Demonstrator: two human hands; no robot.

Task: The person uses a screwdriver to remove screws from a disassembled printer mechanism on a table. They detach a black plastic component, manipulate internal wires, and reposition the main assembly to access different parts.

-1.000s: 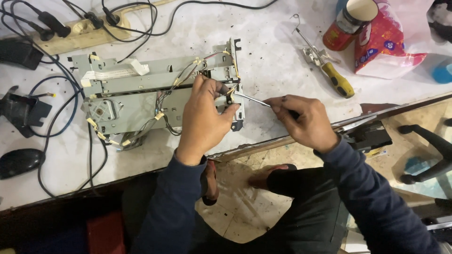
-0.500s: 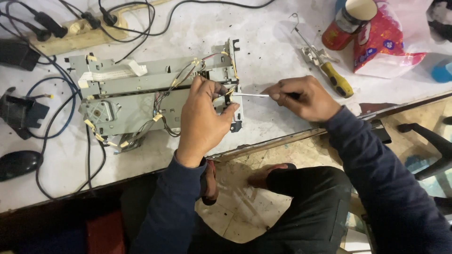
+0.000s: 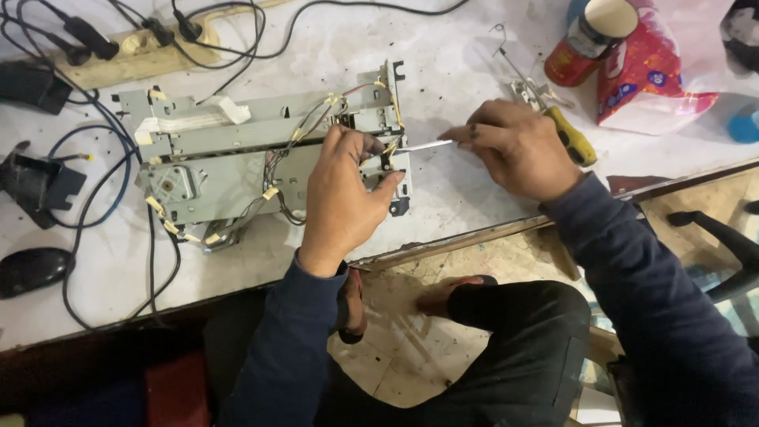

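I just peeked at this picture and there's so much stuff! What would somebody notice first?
Probably the grey metal chassis with thin wires, lying in the middle of the white table. The left hand presses on its right end, while the right hand pokes a thin metal tool into it. Up in the far right corner sit a bright red patterned bag and a red can.

Left hand (image 3: 344,194) and right hand (image 3: 518,146), fingers pinched.
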